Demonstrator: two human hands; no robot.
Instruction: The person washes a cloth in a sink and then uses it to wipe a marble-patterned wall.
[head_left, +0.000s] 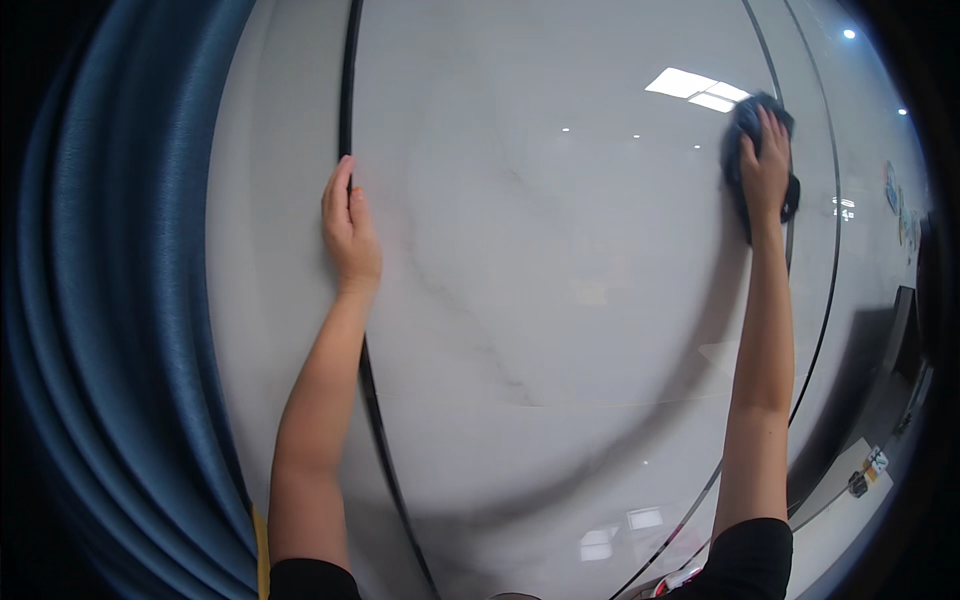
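Note:
My right hand [766, 170] presses a dark blue cloth [735, 160] against a glossy white marble-look wall panel [560, 300], near the panel's right edge. The cloth is bunched around and below the fingers, and its outline is slightly blurred. Over on the left, my left hand [352, 230] rests on a thin black trim strip [349, 90] along the panel's left edge. Its fingers point up, stretched out along the strip, and it holds nothing that I can see. Both arms are raised in front of me, in short black sleeves.
A blue curtain [130, 270] hangs in folds on the left, beside a plain pale wall strip [270, 200]. Further black trim [833, 240] runs down the wall on the right. A white surface [840, 510] with small objects [870, 468] lies at the lower right.

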